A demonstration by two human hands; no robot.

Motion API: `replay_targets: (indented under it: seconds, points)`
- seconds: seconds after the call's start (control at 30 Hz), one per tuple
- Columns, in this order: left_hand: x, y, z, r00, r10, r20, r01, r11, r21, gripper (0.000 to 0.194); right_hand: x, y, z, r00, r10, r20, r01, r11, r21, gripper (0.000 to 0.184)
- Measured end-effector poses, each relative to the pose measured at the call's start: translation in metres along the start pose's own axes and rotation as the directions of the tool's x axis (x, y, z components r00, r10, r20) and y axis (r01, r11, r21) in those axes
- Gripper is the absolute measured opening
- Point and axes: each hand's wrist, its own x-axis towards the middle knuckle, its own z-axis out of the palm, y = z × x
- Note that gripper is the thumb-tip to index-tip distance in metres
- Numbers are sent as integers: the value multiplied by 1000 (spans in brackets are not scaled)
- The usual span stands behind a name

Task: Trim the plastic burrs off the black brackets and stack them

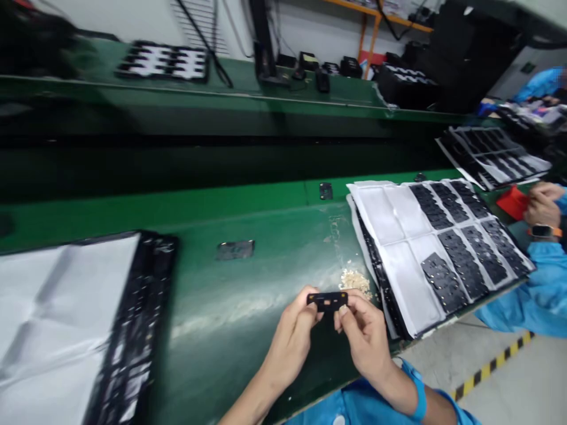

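Note:
A small flat black plastic part [328, 302] with gold-coloured spots is held up level over the green bench. My left hand [297, 327] pinches its left end, thumb in front. At the right end, the thumb and fingers of my right hand [364, 330] grip it too. Behind my right hand lies a heap of small pale bits [355, 282]. To the right sits a stack of white-lined trays [392, 215], its top one carrying rows of similar black parts [465, 268]. A dark flat part [236, 249] rests on the bench to the left.
Another stack of black trays under a white sheet [57, 330] fills the left side. A small black piece [325, 190] lies farther back. On the right, a co-worker's hand [544, 203] is beside a red item [512, 202]. A raised green shelf [177, 97] runs along the back.

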Motion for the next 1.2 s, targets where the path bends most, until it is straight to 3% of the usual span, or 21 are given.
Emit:
replay_targets:
  seconds: [0.13, 0.3, 0.53, 0.7, 0.8, 0.83, 0.93, 1.03, 1.1, 1.2]
  points:
    - [0, 1, -8, 994, 35, 104, -47, 992, 119, 16, -3, -2, -6, 997, 6, -72, -5, 1000, 17, 35]
    - [0, 2, -16, 991, 100, 88, -118, 968, 220, 21, -6, -1, -18, 991, 7, -137, -6, 1000, 9, 36]
    - [4, 14, -9, 996, 77, 40, -78, 997, 25, 23, -4, -2, -15, 996, -9, -91, 10, 1000, 16, 34]
    - [9, 8, -3, 997, 73, 7, -73, 997, -5, 27, -2, 1, -13, 998, -11, -63, 11, 1000, 0, 33]
    - [8, 6, -5, 998, 65, -22, -65, 998, -14, 23, -2, 5, -17, 1000, 17, 7, -17, 1000, 25, 15]
    - [8, 6, -6, 997, 63, -33, -64, 998, -8, 22, -2, 6, -19, 1000, 24, 17, -24, 1000, 18, 18]
    - [5, 8, -10, 994, 78, -71, -77, 997, 21, 21, 1, 3, -24, 999, -22, -30, 19, 995, -95, 37]
    - [3, 10, -11, 991, 104, -87, -103, 994, 27, 19, 7, -2, -23, 997, -62, -55, 48, 974, -220, 26]
    - [2, 11, -10, 989, 119, -92, -117, 993, 26, 19, 11, -4, -20, 1000, -13, -7, 11, 975, -220, 18]
    - [0, 10, -10, 980, 149, -134, -144, 988, 52, 19, 15, -4, -21, 988, 50, 147, -23, 983, -182, 28]
